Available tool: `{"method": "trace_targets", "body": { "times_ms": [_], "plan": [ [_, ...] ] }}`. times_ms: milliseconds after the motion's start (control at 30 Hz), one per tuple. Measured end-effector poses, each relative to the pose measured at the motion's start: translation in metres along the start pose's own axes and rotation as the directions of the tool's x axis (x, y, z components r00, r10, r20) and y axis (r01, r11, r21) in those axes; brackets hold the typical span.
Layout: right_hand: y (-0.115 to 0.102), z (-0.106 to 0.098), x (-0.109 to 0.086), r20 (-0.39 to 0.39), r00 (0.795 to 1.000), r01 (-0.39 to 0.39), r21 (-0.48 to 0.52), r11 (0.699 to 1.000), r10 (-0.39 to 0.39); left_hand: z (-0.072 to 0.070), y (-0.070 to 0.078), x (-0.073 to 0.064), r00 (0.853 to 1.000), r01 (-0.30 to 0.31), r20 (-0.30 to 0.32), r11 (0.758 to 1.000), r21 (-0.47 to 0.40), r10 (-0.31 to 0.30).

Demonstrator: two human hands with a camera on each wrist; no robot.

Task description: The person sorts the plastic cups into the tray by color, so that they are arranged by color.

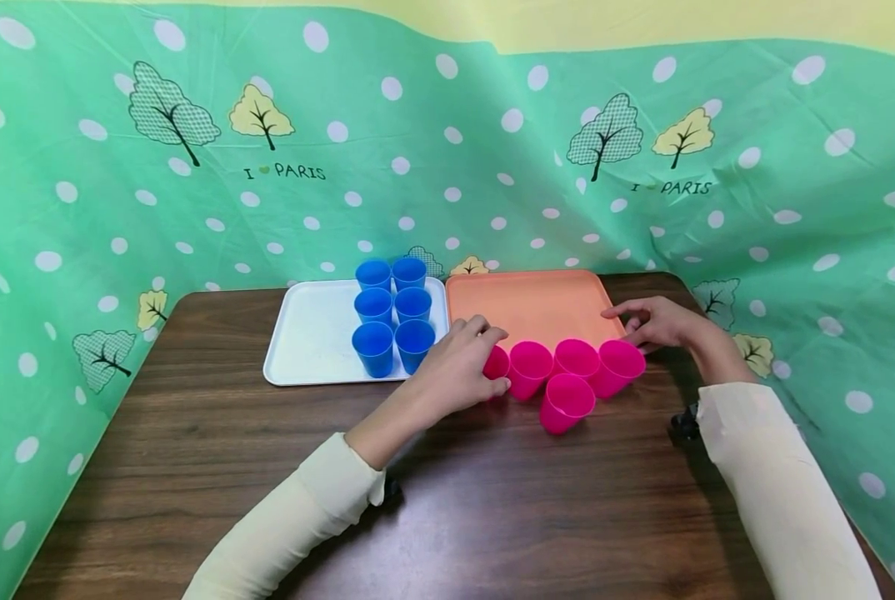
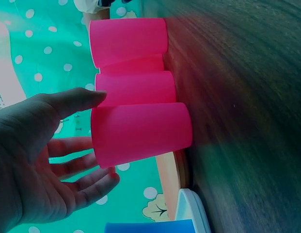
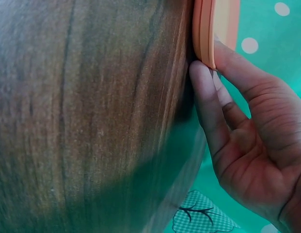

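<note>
On the white rectangular tray (image 1: pixel 316 333), 6 blue plastic cups (image 1: pixel 413 305) are standing, seemingly done; 5 pink plastic cups (image 1: pixel 532 367) are waiting before the orange rectangular tray (image 1: pixel 526 308), left hand (image 1: pixel 458 357) widely spanning 1, right hand (image 1: pixel 661 323) pinching its edge.

Green polka-dot cloth (image 1: pixel 485 158) behind a dark wood-grain tabletop (image 1: pixel 492 517); printed trees (image 1: pixel 164 104) at ten and two o'clock, yellow band (image 1: pixel 537 25) at twelve.
</note>
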State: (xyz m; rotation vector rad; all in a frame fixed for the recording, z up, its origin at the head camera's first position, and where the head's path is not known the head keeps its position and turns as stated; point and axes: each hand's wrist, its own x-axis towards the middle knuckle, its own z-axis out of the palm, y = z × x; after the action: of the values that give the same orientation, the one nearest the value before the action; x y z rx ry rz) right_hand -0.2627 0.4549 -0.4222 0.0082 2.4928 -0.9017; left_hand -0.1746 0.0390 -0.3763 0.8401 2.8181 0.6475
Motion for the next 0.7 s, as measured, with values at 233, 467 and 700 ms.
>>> {"method": "trace_targets", "body": {
  "times_ms": [233, 467, 700],
  "plan": [
    [0.000, 0.000, 0.000, -0.005, 1.000, -0.003, -0.024, 1.000, 0.003, 0.000, 0.000, -0.001, 1.000, -0.004, 0.012, 1.000, -0.022, 0.004],
    [-0.001, 0.001, -0.001, -0.009, 1.000, 0.005, -0.028, 1.000, -0.006, -0.003, 0.002, 0.000, 1.000, -0.022, -0.002, 1.000, -0.005, 0.022],
    [-0.004, 0.001, -0.001, -0.011, 1.000, 0.003, -0.018, 1.000, -0.003, -0.020, 0.008, -0.002, 1.000, -0.004, -0.014, 1.000, -0.013, 0.004]
  ]
}}
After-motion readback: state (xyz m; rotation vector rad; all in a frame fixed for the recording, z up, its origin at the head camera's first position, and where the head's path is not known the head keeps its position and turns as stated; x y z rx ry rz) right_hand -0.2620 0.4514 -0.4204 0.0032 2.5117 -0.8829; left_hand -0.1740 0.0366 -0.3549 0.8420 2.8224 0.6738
